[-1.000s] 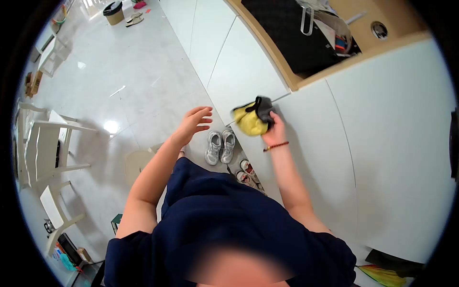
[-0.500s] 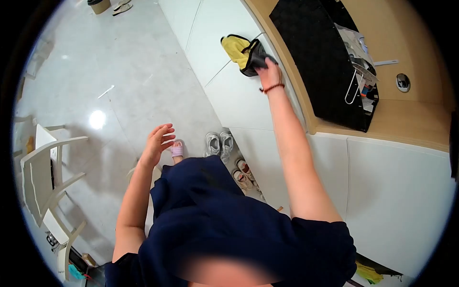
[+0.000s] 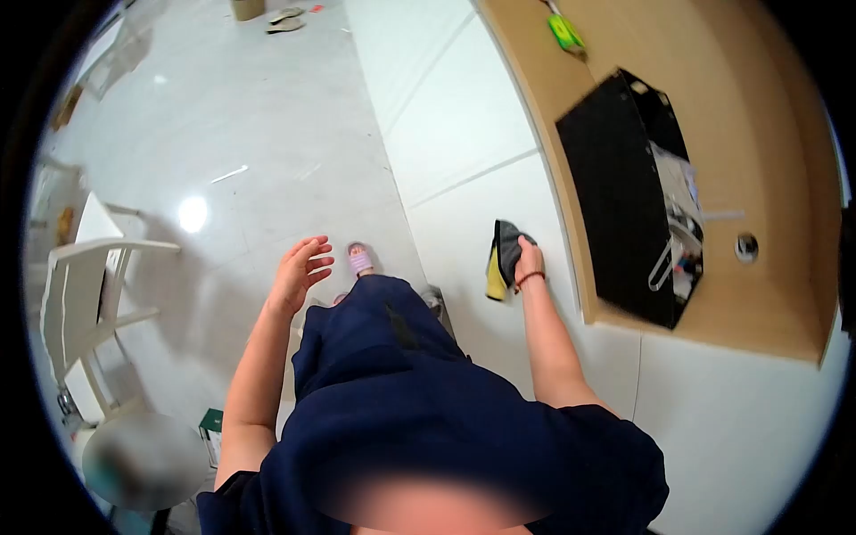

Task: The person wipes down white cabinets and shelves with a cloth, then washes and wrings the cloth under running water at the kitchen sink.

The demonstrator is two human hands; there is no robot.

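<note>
My right hand [image 3: 528, 259] is closed on the edge of a grey-and-yellow cloth [image 3: 506, 251] with dark edging. The cloth hangs folded in front of the white cabinet front [image 3: 464, 205], its grey side mostly toward me and a yellow strip at the lower left. Whether it touches the cabinet I cannot tell. Held out over the floor, my left hand [image 3: 301, 272] has its fingers apart and loosely curved, with nothing in it.
A wooden niche to the right holds a black box [image 3: 615, 196] of assorted items and a green packet [image 3: 565, 34]. White chairs [image 3: 107, 259] stand at the left. My feet wear pink slippers [image 3: 359, 259]; sandals [image 3: 285, 21] lie on the far floor.
My right hand has drawn the cloth back toward my body, and the cloth now hangs more folded. The view has shifted forward along the cabinet. My left hand stays much the same.
</note>
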